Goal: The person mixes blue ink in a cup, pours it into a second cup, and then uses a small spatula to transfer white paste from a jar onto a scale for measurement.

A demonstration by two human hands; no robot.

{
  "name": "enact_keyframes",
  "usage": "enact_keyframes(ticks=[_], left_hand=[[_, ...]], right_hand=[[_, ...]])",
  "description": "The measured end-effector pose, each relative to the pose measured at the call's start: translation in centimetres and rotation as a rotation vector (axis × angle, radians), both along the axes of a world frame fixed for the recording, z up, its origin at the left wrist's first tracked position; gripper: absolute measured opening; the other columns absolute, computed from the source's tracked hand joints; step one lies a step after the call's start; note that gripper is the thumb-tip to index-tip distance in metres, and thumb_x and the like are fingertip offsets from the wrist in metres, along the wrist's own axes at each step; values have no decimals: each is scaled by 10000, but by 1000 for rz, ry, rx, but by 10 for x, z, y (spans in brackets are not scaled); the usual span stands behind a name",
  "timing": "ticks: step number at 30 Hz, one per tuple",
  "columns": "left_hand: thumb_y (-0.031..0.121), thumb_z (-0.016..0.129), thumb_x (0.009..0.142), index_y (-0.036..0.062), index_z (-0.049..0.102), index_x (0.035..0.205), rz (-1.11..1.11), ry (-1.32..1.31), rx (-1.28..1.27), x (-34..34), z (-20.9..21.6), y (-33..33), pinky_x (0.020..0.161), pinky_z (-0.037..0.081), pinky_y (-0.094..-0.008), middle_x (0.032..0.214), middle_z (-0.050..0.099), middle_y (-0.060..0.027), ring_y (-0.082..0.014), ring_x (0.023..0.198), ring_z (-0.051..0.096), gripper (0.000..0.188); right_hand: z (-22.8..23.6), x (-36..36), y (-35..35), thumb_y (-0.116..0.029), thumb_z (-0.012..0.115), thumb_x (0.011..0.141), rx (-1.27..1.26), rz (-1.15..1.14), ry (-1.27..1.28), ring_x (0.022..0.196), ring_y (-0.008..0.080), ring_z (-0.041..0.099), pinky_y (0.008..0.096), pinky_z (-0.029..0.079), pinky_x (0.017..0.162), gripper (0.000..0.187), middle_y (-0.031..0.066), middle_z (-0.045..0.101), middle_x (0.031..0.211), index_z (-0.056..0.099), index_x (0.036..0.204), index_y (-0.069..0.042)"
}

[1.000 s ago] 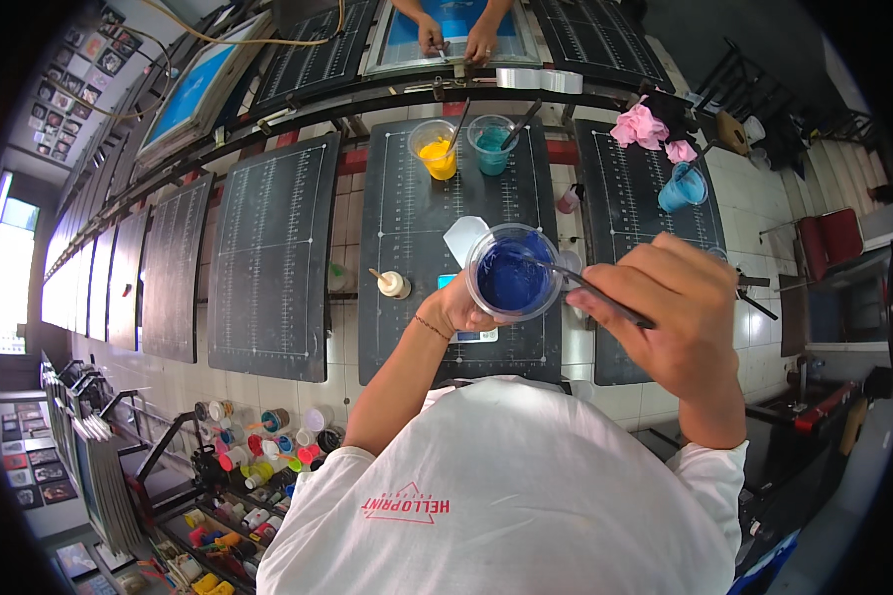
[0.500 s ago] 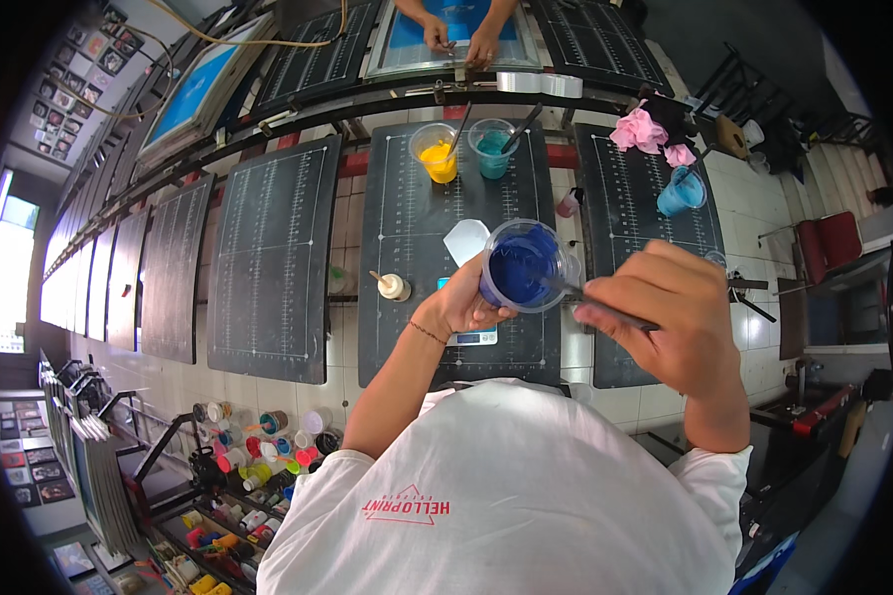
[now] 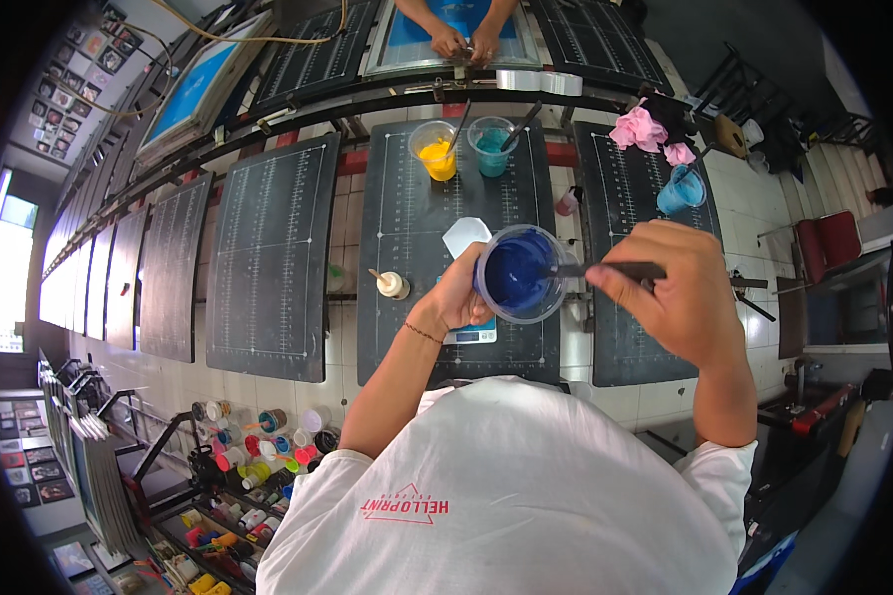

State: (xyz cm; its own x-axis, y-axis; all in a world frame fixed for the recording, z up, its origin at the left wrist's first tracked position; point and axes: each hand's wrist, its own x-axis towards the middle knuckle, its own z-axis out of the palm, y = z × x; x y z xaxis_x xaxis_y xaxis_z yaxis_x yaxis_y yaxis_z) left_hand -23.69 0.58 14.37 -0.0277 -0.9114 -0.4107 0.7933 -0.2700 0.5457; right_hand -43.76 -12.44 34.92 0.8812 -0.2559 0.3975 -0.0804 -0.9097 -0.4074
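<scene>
Left hand (image 3: 461,297): closed around the wall of the clear cup (image 3: 519,275), which is held tilted over the dark bench (image 3: 407,228).
Right hand (image 3: 680,288): closed on the dark stirring stick (image 3: 605,269), whose tip is dipped in the blue ink (image 3: 514,273).
Cup place: at 12 o'clock from the chest, above a small scale (image 3: 471,332).
Nearby: yellow cup (image 3: 437,149) and teal cup (image 3: 491,145) at 12 o'clock, further away.
Advice: the tilt is better kept small, and the wall scraped slowly, so no ink is spilled.
</scene>
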Motion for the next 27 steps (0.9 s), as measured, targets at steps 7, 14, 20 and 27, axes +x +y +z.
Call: enact_keyframes(ticks=[7, 14, 20, 27], left_hand=[[427, 250, 1022, -5, 698, 1012, 1, -89, -33, 2, -6, -7, 307, 367, -181, 620, 669, -59, -59, 356, 476, 622], [409, 312, 1070, 11, 585, 1295, 247, 110, -256, 1, -29, -3, 795, 578, -344, 1145, 681, -122, -215, 957, 669, 532], [483, 248, 1034, 17, 505, 1400, 362, -80, -176, -13, -14, -6, 1048, 545, -477, 1361, 606, -186, -320, 1246, 622, 646], [459, 295, 1059, 70, 584, 1334, 366, 74, -250, -16, -22, -3, 1047, 537, -428, 1300, 659, -111, -258, 1205, 641, 557]], right_hand=[[-15, 1, 9, -128, 813, 827, 46, 24, 6, 579, 236, 529, 366, 384, 538, 171, 67, 599, 665, 687, 771, -27], [-38, 1, 27, -188, 772, 892, 30, -120, -89, 522, 236, 529, 356, 398, 494, 238, 55, 539, 636, 628, 749, -63], [-55, 5, 36, -155, 755, 907, 146, -198, -150, 509, 234, 519, 346, 402, 483, 235, 69, 533, 635, 618, 751, -46], [-67, 10, 36, -153, 754, 908, 320, -229, -178, 506, 236, 539, 342, 411, 478, 215, 78, 571, 652, 641, 773, -29]])
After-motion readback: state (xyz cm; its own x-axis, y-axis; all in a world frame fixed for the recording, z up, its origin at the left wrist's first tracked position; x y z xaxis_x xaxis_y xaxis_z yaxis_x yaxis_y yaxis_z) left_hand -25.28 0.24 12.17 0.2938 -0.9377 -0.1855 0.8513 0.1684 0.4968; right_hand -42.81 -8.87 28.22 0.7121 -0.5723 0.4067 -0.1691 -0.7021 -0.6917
